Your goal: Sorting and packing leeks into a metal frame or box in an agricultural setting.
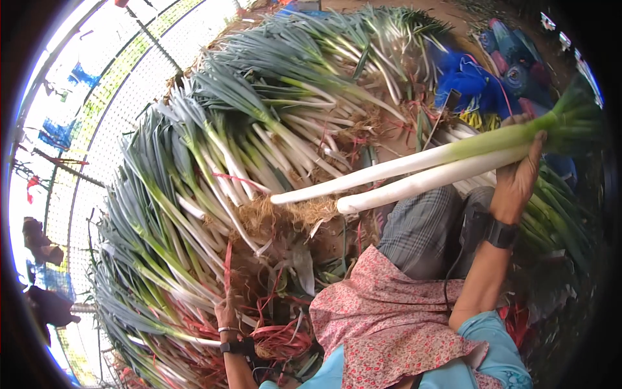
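Note:
My right hand (523,167) is raised at the right, its fingers wrapped round two thick leeks (414,185) near their green part. Their long white stems slant down to the left, and the trimmed ends hang over the pile's roots. The dark green leaves fan out to the right, beyond the hand. Low on the left, my left hand (226,314) is closed on a red plastic strip (228,269) that stands up out of it. Beside that wrist lies a tangle of red strips (282,340). Leaf ends of the pile touch the hand's surroundings.
A wide curved heap of leeks (214,155) lies on the ground from left to far side, roots inward. More leeks (551,214) lie at my right. Blue netting (463,78) and a dark patterned bundle (515,55) sit at far right. A mesh fence (110,123) rises on the left.

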The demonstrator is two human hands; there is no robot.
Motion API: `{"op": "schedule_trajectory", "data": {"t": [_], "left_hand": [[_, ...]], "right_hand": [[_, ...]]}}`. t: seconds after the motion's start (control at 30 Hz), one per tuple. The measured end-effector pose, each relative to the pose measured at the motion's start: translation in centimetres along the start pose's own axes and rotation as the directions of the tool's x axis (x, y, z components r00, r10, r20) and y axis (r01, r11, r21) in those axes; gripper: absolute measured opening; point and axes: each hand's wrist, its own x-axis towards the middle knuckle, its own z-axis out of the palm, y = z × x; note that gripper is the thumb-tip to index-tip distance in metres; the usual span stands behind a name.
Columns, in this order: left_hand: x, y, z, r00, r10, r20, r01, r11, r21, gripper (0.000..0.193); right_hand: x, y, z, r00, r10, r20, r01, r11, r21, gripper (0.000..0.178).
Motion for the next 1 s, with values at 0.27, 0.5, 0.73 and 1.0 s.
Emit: {"op": "schedule_trajectory", "data": {"t": [0.27, 0.5, 0.73, 1.0], "left_hand": [[-10.0, 28.2, 21.8, 0.129, 0.989, 0.07, -0.985, 0.119, 0.125, 0.056], [-11.0, 33.6, 28.9, -0.085, 0.992, 0.095, -0.987, -0.071, -0.142, 0.053], [-11.5, 32.1, 30.6, -0.129, 0.918, 0.374, -0.987, -0.157, 0.044, 0.042], [-11.4, 28.8, 33.2, -0.191, 0.859, 0.474, -0.963, -0.258, 0.079, 0.04]], "right_hand": [[-3.7, -8.1, -3.2, 0.979, -0.196, -0.056, 0.193, 0.98, -0.058, 0.035], [-5.9, -12.0, -1.8, 0.807, -0.436, -0.398, 0.301, 0.884, -0.358, 0.037], [-7.2, -11.3, -4.1, 0.656, -0.422, -0.625, 0.365, 0.903, -0.226, 0.034], [-7.3, -10.3, -2.6, 0.583, -0.463, -0.668, 0.32, 0.886, -0.334, 0.046]]}}
